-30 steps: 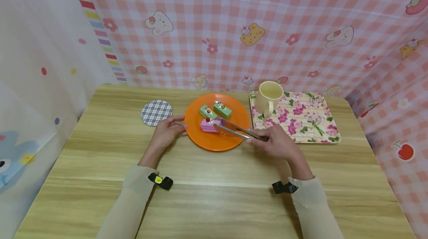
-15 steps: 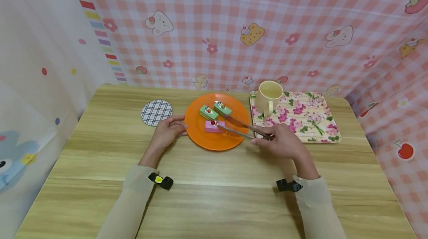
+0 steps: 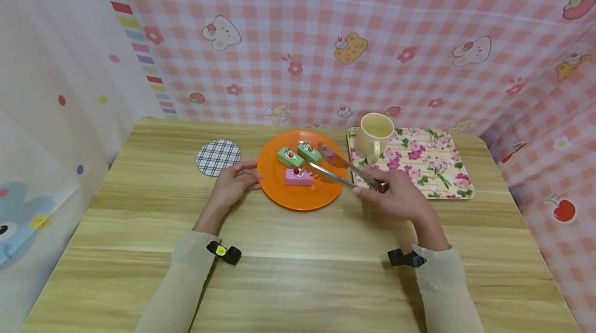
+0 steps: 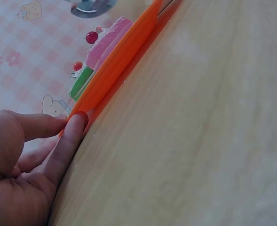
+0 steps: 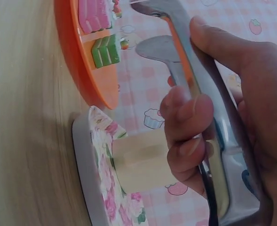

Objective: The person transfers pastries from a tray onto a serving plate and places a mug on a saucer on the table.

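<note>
In the head view my left hand [image 3: 231, 184] is at the left edge of an orange plate [image 3: 298, 201]. Its thumb and a finger pinch the plate's rim [image 4: 112, 77] in the left wrist view. My right hand [image 3: 393, 193] grips metal tongs [image 3: 332, 176], whose arms are spread apart with nothing between their tips. The tips hang over the plate's right part. A pink toy cake slice [image 3: 299, 180] with a red cherry lies on the plate. Behind it lie two green cake slices, one at the left [image 3: 291, 159] and one farther back [image 3: 307, 153].
Right of the plate lies a floral tray [image 3: 437, 167], with a cream mug [image 3: 372, 139] on its back left corner. A round checked coaster [image 3: 218, 157] lies to the left. A pink checked cloth [image 3: 298, 38] hangs behind the wooden table [image 3: 298, 281].
The tongs have let go of the pink cake slice, which now lies slightly farther right on the plate. My right hand and the tongs have drawn back rightward. My left hand stays put.
</note>
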The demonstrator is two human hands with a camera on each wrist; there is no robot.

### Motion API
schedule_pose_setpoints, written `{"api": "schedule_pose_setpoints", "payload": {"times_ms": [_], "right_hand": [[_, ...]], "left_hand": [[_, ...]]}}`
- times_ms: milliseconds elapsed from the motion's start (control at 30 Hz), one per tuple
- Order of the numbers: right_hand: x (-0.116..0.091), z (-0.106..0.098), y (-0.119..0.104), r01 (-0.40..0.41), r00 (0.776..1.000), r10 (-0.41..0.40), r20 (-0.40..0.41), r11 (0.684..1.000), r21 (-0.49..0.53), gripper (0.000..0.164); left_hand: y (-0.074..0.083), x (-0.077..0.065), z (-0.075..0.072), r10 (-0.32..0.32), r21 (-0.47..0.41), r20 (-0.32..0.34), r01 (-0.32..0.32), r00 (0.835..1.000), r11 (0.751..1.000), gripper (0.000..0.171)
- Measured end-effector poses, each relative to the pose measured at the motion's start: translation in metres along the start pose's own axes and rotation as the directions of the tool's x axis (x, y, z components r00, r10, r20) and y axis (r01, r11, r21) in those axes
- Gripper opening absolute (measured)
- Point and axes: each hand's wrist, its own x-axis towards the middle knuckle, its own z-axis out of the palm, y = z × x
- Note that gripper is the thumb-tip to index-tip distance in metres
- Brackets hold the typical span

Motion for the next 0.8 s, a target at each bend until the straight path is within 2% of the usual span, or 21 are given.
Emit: {"api": "schedule_pose_setpoints", "payload": {"times_ms": [100, 333, 500, 667, 800], "right_hand": [[0.0, -0.001, -0.001, 0.002, 1.0, -0.002, -0.025, 1.0, 0.004, 0.048], [0.0, -0.005, 0.0, -0.023, 0.997, 0.023, -0.075, 1.0, 0.004, 0.059], [-0.001, -0.008, 0.0, -0.025, 0.991, 0.029, -0.129, 0.999, 0.03, 0.058], [-0.004, -0.013, 0.002, -0.034, 0.988, 0.044, -0.146, 0.997, 0.069, 0.057], [-0.006, -0.019, 0.004, -0.058, 0.985, 0.067, -0.161, 0.997, 0.059, 0.057]], "left_hand": [[0.0, 0.0, 0.0, -0.005, 0.001, -0.001, 0.005, 1.0, 1.0, 0.044], [0.002, -0.002, 0.001, -0.005, -0.002, 0.001, 0.005, 1.0, 1.0, 0.044], [0.003, -0.002, 0.001, -0.004, -0.003, -0.001, 0.004, 1.0, 1.0, 0.044], [0.003, -0.002, 0.001, -0.002, -0.005, -0.004, 0.002, 1.0, 1.0, 0.045], [0.004, -0.002, 0.001, -0.004, -0.005, -0.007, 0.004, 1.0, 1.0, 0.045]]}}
